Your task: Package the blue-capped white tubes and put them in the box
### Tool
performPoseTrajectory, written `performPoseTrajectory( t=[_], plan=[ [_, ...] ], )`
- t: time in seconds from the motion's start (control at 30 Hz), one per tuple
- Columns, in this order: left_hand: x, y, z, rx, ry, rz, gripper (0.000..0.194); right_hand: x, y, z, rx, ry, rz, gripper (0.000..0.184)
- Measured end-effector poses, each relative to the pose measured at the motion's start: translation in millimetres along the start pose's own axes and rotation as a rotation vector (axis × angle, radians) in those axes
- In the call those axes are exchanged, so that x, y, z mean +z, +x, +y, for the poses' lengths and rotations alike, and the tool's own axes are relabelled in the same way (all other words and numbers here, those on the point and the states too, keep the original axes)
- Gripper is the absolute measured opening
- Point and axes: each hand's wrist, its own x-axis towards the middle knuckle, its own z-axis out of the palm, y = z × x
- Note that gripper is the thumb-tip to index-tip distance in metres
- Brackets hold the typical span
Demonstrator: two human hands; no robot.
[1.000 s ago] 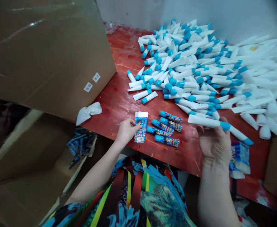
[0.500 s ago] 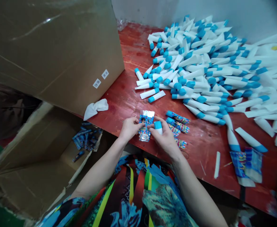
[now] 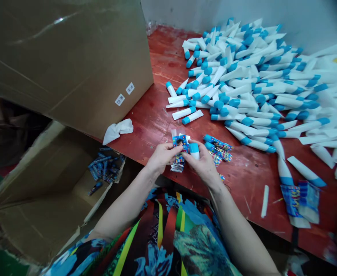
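The person's left grip (image 3: 162, 157) pinches a cartoon-printed plastic sleeve (image 3: 180, 140) between thumb and fingers, holding it between the two grips over the near part of the red desk (image 3: 251, 172). The right grip (image 3: 205, 165) is clamped around a blue-capped white tube (image 3: 194, 147), the cap just beside the sleeve; whether those fingertips also touch the sleeve cannot be told. Under the grips lie further printed sleeves (image 3: 177, 168). Just right of the right grip are several wrapped tubes (image 3: 220, 143), partly hidden by it. Beyond it spreads a heap of blue-capped tubes (image 3: 243, 82). Left of the left grip lies a crumpled white cloth (image 3: 118, 131), near a large carton (image 3: 93, 73).
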Motion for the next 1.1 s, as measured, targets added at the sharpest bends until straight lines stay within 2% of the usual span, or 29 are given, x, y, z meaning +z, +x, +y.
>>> performPoseTrajectory(
  t=[0.13,0.23,0.4,0.5,0.57,0.7,0.8,0.9,0.97,1.0,1.1],
  plan=[
    [11.9,-1,-5,0.012,-0.065,0.051,0.041,1,2,0,-0.044,-0.035,0.058,0.053],
    [20.7,-1,-8,0.026,-0.083,0.116,0.039,1,2,-3,-0.078,-0.064,0.101,0.047],
    [28.1,0,-5,-0.023,-0.151,0.168,0.044,6,3,-6,-0.110,-0.104,0.161,0.042],
    [23.3,2,-8,-0.009,-0.109,0.148,0.044,7,5,-6,-0.095,-0.223,0.152,0.040],
    [17.6,5,-12,0.050,-0.006,0.165,0.043,7,5,-5,-0.092,-0.341,0.149,0.039],
    [3.3,13,-20,0.247,0.260,0.299,0.048,2,5,-2,-0.060,-0.652,0.095,0.045],
    [-5.6,15,-19,0.305,0.311,0.364,0.051,-5,4,0,-0.106,-0.823,0.055,0.047],
    [-6.2,12,-10,0.270,0.198,0.348,0.048,-11,2,-2,-0.275,-0.741,0.141,0.036],
    [-1.3,9,-4,0.226,0.091,0.301,0.045,-11,0,-7,-0.304,-0.577,0.214,0.033],
    [2.2,7,-1,0.210,0.049,0.277,0.043,-11,0,-10,-0.271,-0.480,0.195,0.035],
    [12.1,4,4,0.202,-0.009,0.233,0.039,-6,0,-19,-0.107,-0.210,0.013,0.044]
  ],
)
